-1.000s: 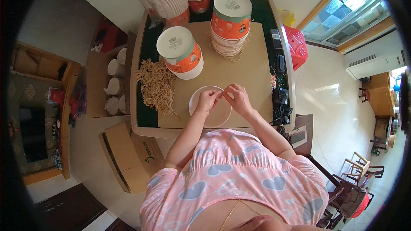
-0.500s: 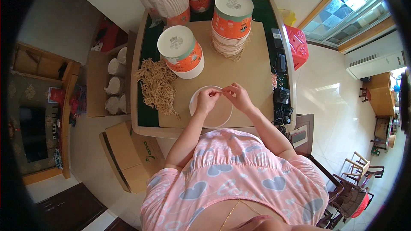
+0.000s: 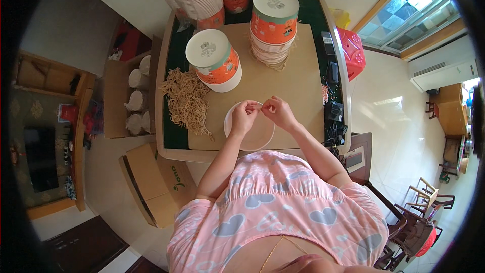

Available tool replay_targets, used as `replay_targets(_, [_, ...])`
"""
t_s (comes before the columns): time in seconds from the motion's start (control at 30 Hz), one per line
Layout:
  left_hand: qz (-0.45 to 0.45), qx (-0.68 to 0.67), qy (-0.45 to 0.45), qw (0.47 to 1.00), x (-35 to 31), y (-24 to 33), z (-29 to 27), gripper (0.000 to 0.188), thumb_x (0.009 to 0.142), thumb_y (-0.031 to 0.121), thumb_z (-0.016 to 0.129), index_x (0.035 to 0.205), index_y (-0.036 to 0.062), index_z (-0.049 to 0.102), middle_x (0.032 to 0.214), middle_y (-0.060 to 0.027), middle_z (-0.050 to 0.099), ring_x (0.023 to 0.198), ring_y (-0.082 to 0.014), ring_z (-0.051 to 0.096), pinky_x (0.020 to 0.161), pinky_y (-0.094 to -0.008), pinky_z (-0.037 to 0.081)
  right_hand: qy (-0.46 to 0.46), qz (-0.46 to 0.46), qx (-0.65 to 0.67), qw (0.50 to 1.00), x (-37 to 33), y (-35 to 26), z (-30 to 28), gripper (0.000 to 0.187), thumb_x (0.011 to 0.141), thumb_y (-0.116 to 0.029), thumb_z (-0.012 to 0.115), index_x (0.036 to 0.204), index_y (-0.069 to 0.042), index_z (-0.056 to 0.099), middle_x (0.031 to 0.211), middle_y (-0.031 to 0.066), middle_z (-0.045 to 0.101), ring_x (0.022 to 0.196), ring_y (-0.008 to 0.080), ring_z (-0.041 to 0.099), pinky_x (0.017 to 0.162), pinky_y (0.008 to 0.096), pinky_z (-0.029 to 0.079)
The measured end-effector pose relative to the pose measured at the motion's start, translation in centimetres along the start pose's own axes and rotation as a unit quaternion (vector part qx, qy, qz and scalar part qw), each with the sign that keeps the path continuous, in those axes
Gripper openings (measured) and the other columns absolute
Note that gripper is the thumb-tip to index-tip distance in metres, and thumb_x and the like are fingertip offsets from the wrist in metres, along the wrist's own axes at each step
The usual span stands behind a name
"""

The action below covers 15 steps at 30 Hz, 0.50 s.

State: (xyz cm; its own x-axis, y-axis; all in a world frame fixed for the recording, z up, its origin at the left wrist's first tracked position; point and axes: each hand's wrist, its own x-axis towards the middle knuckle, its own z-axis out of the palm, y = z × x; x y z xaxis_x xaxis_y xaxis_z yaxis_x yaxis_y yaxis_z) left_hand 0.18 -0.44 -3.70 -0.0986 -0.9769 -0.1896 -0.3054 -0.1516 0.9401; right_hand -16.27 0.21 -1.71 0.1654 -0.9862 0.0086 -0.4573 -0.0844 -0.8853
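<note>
Left on the table, a loose heap of tan cord [image 3: 184, 103] lies against or just beside an inverted orange-and-white tub [image 3: 218, 65]; strands look tangled, so a tug on one would likely drag others, maybe nudging the tub. Centre front, a pale round bowl [image 3: 257, 139] sits below both hands, near the table's front edge; a low forearm could catch its rim and slide it. Over its far side, a pale sliver [image 3: 259, 106] shows between the hands; so small a thing could slip out if the pinch slackens. Behind, to the right, a second orange tub [image 3: 274, 23] stands with cord around the lower part; a knock might topple it. Fingers: left hand [image 3: 246, 115] has thumb and fingertips drawn together, no clear gap, apparently on the sliver's left end; right hand [image 3: 278, 111] pinches likewise at its right end, tips close to the left's; whether the sliver is cord or something else, cannot tell
</note>
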Motion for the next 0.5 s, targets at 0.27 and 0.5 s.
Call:
replay_targets(0.27, [0.013, -0.002, -0.015, 1.000, -0.65, 0.82, 0.41, 0.020, 0.078, -0.004, 0.063, 0.097, 0.0011, 0.058, 0.078, -0.0017, 0.061, 0.068, -0.0065, 0.057, 0.060, -0.0195, 0.046, 0.043, -0.079, -0.111, 0.990, -0.14, 0.09, 0.43, 0.008, 0.071, -0.010, 0.064, 0.077, -0.006, 0.060, 0.078, 0.0098, 0.056, 0.076, 0.0281, 0.056, 0.065, 0.0388, 0.044])
replay_targets(0.5, [-0.019, -0.054, -0.026, 0.998, -0.62, 0.38, 0.19, 0.014, 0.088, 0.003, 0.054, 0.099, -0.0008, 0.061, 0.082, -0.0062, 0.066, 0.072, -0.0103, 0.064, 0.057, -0.0200, 0.046, 0.088, -0.057, -0.057, 0.993, -0.42, 0.15, 0.80, 0.009, 0.072, -0.011, 0.064, 0.077, -0.006, 0.058, 0.079, 0.0087, 0.055, 0.077, 0.0282, 0.055, 0.068, 0.0387, 0.043])
